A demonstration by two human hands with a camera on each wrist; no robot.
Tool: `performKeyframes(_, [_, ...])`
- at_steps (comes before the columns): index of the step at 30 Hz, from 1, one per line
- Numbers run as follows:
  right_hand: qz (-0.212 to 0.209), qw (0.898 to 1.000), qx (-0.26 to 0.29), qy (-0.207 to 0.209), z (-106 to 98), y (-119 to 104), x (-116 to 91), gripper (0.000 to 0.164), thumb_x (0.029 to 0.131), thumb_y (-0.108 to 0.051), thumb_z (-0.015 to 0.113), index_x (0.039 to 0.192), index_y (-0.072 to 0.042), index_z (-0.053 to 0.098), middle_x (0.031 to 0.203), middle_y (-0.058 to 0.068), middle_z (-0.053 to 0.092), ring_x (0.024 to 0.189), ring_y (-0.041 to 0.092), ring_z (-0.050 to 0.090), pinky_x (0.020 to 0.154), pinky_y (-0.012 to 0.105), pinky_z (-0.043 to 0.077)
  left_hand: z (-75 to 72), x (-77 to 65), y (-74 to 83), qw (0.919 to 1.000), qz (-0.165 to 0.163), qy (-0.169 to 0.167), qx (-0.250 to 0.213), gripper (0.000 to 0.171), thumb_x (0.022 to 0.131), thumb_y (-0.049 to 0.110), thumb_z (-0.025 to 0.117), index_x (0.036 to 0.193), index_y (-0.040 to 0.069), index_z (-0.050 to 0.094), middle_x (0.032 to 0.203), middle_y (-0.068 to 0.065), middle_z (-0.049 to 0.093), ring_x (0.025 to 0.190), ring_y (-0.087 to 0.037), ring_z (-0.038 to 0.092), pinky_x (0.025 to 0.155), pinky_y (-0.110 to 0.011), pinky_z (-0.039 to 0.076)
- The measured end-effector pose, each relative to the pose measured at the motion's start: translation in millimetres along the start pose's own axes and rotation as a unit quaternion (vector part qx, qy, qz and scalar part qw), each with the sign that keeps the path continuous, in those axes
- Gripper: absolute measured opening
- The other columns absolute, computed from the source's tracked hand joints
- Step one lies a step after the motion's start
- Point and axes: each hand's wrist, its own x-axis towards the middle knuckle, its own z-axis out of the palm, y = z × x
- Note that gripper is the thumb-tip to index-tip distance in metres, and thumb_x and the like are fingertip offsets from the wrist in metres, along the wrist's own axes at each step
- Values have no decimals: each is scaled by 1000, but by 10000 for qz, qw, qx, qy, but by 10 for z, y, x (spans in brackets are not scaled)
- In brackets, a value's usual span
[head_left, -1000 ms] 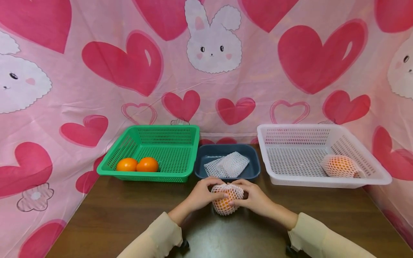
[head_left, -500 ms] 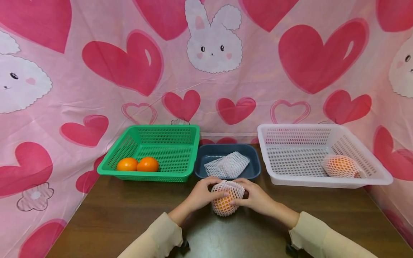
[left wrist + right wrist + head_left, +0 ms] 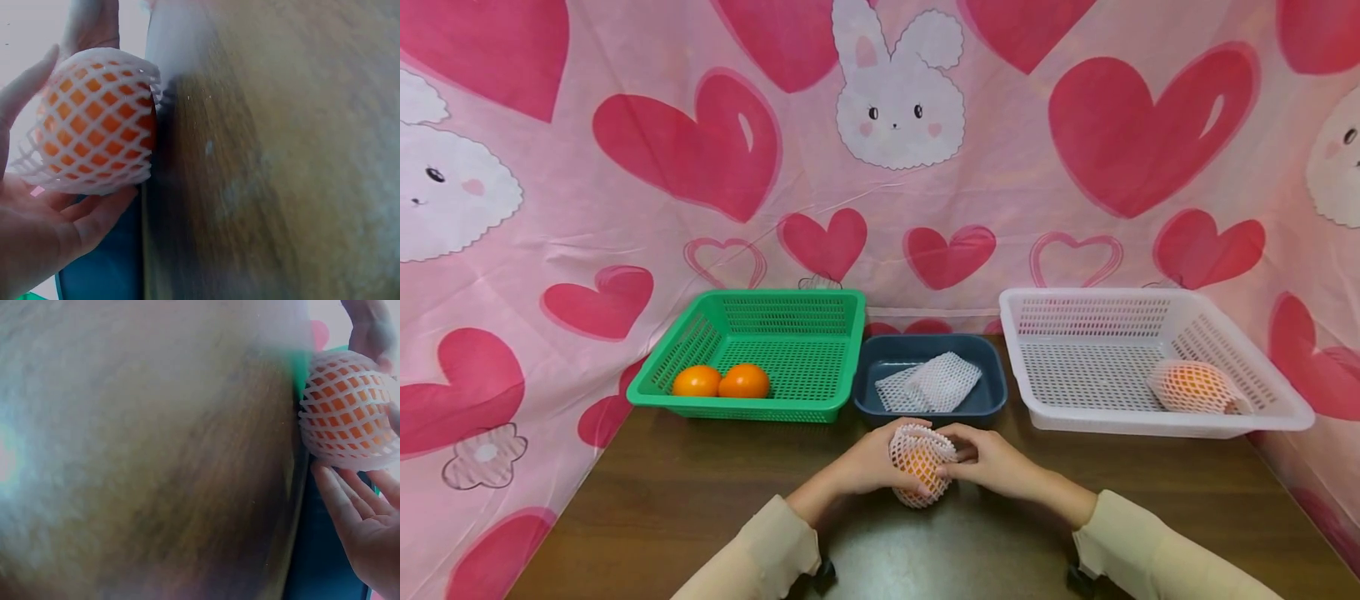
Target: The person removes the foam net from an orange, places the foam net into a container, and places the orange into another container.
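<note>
In the head view, an orange in a white foam net sleeve sits at the front of the table, between both hands. The left hand holds it from the left side, thumb across the front. From the right, the right hand has its thumb and fingers at the sleeve's edge. In the left wrist view the foam net stretches round the orange, with the left fingers under it. The right wrist view shows the right fingers touching the sleeve's lower side.
A green basket at the left holds two bare oranges. Behind the hands, a dark blue tray contains white foam nets. At the right stands a white basket with a netted orange inside.
The netted orange has turned and shifted slightly left. The left hand has moved further round it, its thumb lower on the front. The right fingers have drawn slightly off the sleeve's right side.
</note>
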Motion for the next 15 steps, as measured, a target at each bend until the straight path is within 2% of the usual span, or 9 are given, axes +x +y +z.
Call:
performKeyframes(3, [-22,10000,60,-70,-14,-24,7,47,92,-13,79,130,7,59,120,18,67,106,13,69,87,33,58,-7,-22,1,9998,-17,146,112,64,76,20,92,132,8,63,112,2,69,98,-12,63,83,-29,54])
performKeyframes(8, [-13,9996,245,-128,8,-48,30,52,90,-12,80,132,11,57,122,20,68,109,10,67,90,33,56,-5,-38,3,9975,-73,629,301,48,79,30,90,117,9,70,98,7,70,88,-9,64,77,-28,54])
performKeyframes(11, [-40,9996,248,-140,35,-46,51,54,89,-11,81,133,11,58,121,19,69,104,7,67,86,29,57,0,-28,9,9950,175,883,427,35,80,27,89,107,8,75,94,5,70,86,-9,63,75,-28,54])
performKeyframes(15, [-167,9996,-208,-70,52,-40,77,54,88,-15,83,133,6,62,117,12,72,94,3,64,79,25,56,16,-12,24,9909,500,1051,671,23,83,23,87,98,9,78,91,6,70,84,-8,62,75,-27,52])
